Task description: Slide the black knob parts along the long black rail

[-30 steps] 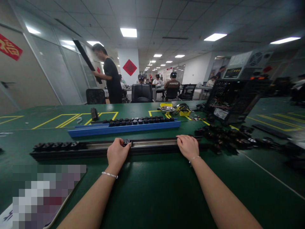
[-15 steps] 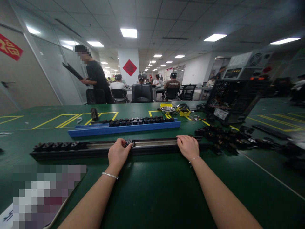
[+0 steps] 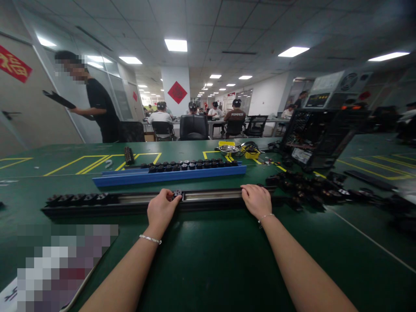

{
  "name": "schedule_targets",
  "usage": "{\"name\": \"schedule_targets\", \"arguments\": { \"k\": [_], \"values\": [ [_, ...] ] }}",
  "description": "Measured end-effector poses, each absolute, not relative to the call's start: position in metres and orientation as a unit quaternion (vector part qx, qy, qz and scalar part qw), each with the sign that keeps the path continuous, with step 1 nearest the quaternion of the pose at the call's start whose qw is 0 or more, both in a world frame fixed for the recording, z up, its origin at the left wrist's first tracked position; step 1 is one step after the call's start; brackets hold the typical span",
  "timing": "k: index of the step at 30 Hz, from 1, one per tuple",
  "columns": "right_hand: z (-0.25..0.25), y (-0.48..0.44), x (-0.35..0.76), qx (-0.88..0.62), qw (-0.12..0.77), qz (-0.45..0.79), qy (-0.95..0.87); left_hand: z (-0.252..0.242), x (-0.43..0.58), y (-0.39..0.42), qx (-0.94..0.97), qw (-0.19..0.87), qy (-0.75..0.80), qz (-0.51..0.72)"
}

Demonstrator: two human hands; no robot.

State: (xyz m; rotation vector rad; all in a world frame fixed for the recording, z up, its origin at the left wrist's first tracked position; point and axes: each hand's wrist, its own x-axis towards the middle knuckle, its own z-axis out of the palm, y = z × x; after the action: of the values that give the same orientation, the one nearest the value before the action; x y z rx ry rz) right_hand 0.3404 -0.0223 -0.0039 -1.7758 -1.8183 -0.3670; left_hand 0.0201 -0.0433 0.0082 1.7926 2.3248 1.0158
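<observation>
A long black rail [image 3: 211, 203] with a pale metal channel lies across the green table in front of me. My left hand [image 3: 161, 209] pinches a small black block [image 3: 177, 193] on the rail near its middle, with thumb and fingers closed round it. Toward the rail's right end, my right hand [image 3: 256, 200] grips the rail, fingers over its far side and partly hidden. Several similar black blocks [image 3: 78, 198] sit in a row on the rail's left end.
Behind the rail stands a blue rail [image 3: 172, 175] bearing several black blocks. A pile of black parts [image 3: 308, 190] lies at right, before an open computer case [image 3: 302, 134]. Farther back are a metal bowl [image 3: 229, 149] and a black strip [image 3: 129, 155]. A person [image 3: 97, 104] stands beyond the table.
My hands, the rail and the pinched block look nearly unmoved. The standing person with a dark flat object has moved to the left.
</observation>
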Motion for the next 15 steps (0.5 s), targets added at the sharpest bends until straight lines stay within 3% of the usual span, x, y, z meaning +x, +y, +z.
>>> {"name": "schedule_targets", "arguments": {
  "k": [15],
  "values": [
    [-0.0016, -0.0238, 0.3399, -0.670, 0.277, -0.118, -0.679, 0.0071, 0.0196, -0.0434, 0.593, 0.017, 0.736, 0.328]
  ]
}}
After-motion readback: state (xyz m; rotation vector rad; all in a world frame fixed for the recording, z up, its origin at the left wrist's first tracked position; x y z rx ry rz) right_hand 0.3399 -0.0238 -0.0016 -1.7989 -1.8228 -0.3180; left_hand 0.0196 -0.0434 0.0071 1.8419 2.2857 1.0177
